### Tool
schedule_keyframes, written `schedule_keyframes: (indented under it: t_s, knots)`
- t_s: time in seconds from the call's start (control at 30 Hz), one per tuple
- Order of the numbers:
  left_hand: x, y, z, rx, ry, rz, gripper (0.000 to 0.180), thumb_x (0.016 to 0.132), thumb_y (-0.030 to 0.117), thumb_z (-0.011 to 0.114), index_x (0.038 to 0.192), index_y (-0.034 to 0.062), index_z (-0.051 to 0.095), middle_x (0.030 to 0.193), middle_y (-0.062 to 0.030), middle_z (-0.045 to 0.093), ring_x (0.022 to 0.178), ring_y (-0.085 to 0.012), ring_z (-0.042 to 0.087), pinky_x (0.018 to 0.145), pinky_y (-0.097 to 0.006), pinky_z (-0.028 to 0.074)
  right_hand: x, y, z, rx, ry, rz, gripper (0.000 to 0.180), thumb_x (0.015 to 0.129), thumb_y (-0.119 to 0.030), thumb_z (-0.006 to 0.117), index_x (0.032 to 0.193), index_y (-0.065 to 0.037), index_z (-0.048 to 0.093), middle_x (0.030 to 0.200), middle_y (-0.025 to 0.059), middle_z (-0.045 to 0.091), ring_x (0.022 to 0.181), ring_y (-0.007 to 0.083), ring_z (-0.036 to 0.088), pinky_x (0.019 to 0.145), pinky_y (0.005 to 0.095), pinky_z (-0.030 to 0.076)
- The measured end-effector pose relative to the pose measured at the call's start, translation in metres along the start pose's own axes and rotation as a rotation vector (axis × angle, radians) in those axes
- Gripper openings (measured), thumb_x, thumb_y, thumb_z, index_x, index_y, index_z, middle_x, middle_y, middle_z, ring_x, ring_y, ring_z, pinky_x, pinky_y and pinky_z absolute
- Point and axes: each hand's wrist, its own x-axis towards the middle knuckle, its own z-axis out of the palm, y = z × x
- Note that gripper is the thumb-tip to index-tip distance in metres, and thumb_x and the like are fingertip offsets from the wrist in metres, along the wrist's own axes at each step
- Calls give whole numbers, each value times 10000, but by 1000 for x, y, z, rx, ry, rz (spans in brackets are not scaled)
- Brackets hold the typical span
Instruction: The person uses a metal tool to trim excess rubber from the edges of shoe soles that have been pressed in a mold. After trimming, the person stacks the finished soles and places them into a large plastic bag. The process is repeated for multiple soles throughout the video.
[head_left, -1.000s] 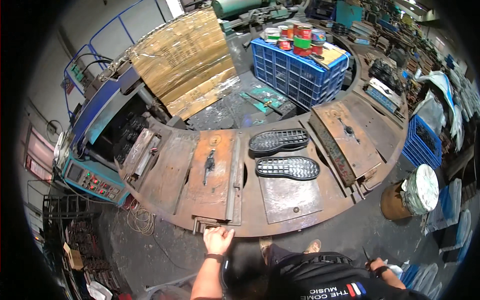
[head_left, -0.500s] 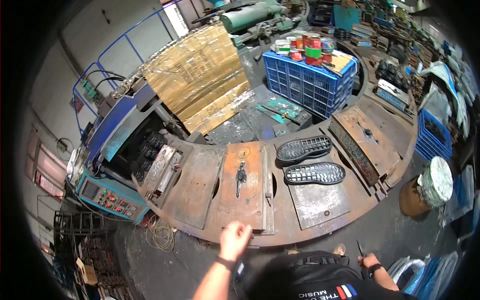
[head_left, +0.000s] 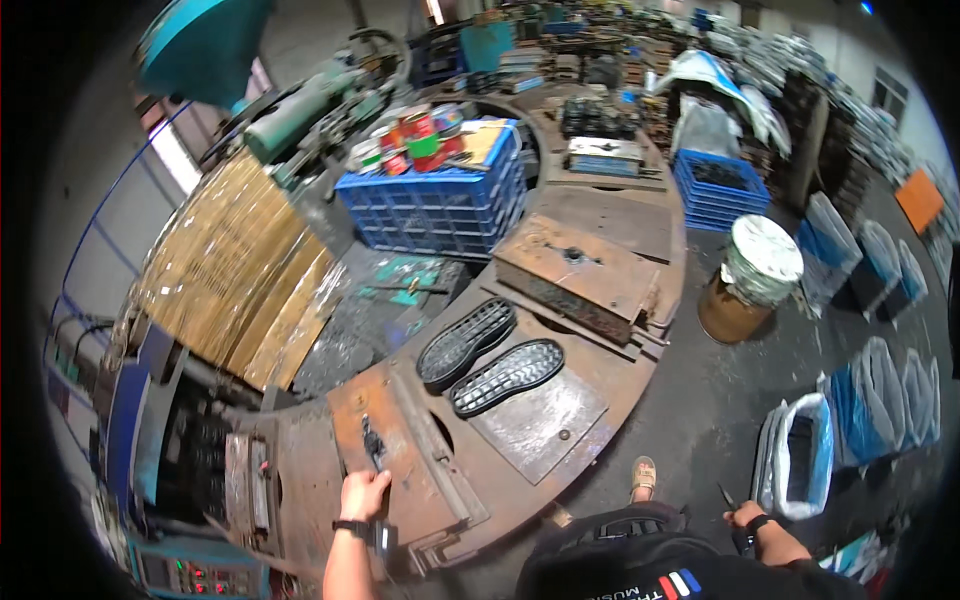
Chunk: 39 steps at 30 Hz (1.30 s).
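Note:
My left hand (head_left: 364, 494) is over the left side of a rusty flat metal mould (head_left: 405, 480), just below the dark handle (head_left: 374, 445) on its top. The fingers are curled with the thumb at the side; whatever they may hold is hidden. Low by my right side, my right hand (head_left: 745, 515) grips a thin, dark, pointed tool (head_left: 727, 495), perhaps a knife. Two black shoe soles with a tread grid, one farther (head_left: 467, 345) and one nearer (head_left: 508, 377), lie side by side around a bare metal plate (head_left: 540, 425).
The curved metal table (head_left: 620, 400) carries another closed mould (head_left: 575, 262). Behind it stand stacked blue crates (head_left: 430, 215) topped with tins (head_left: 420, 135). A brown drum (head_left: 735, 310) and an open plastic-lined bag (head_left: 800, 460) stand on the floor at right. A control panel (head_left: 200, 575) is lower left.
The view has swung to the right, so the table and soles appear farther left. My left hand has moved from the mould's front edge to beside its handle. My right hand still holds the pointed tool.

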Motion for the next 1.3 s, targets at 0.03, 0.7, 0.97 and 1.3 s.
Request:
schedule_keyframes:
  t_s: [0.03,0.7,0.97,1.3]
  knots:
    - [-2,-12,2,-114,38,-19,508,890,443,696,780,-53,696,741,-261,670,746,-424,679,728,-517,517,-4,15,3,-66,26,44,404,895,-326,795,1064,40,770,937,165,775,852,251,740,755,387,565]
    - [-68,344,-69,-1161,16,256,139,908,158,686,835,76,599,739,-10,596,644,-149,625,533,-301,530,39,-58,-169,710,-41,-315,354,928,-79,716,1218,-23,521,869,100,692,705,196,702,555,320,517]
    - [-108,508,179,-917,-708,515,241,975,144,658,816,-30,605,815,-10,540,714,-97,510,658,-277,425,31,-211,-311,495,-248,-875,202,945,25,606,1110,-26,500,1043,106,671,945,160,676,763,286,543]
    - [-91,606,208,-1075,-943,292,229,1012,215,657,880,35,706,770,45,595,706,-62,509,647,-245,410,-5,-341,-309,-548,-23,-1917,501,722,-143,754,1218,-127,689,965,27,649,971,258,647,812,393,580]
